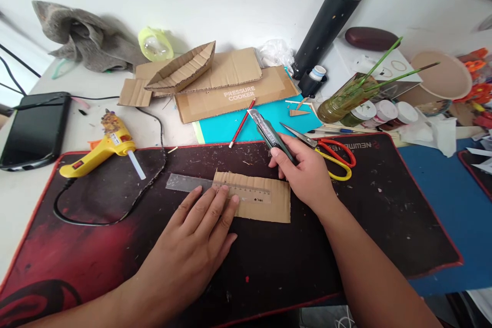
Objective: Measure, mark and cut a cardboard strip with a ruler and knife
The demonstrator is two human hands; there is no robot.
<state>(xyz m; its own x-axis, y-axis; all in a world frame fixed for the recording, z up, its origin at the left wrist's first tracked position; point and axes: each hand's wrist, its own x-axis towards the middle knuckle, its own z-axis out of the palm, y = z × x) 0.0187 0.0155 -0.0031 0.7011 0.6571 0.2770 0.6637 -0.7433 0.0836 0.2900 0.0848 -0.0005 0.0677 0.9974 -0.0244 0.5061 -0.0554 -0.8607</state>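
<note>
Under the spread fingers of my left hand [203, 230], a clear plastic ruler [188, 183] lies flat, its right part across a small piece of cardboard [274, 210]. The fingertips press on the ruler, and nothing is gripped in that hand. My right hand [305, 171] is closed around a dark green utility knife [272, 137], raised above the cardboard's upper right side, with the blade end pointing up and left. Just right of the knife lie open scissors [334, 156] with red and yellow handles. Behind the knife is a red pencil [242, 124].
A yellow glue gun [102, 151] rests on the black desk mat [269, 277], its cord looping left. Behind are a cardboard boat shape [182, 69], larger cardboard sheets [215, 105] and blue paper [219, 130]. Paint jars [384, 111] and a black flask [326, 23] stand at the right back.
</note>
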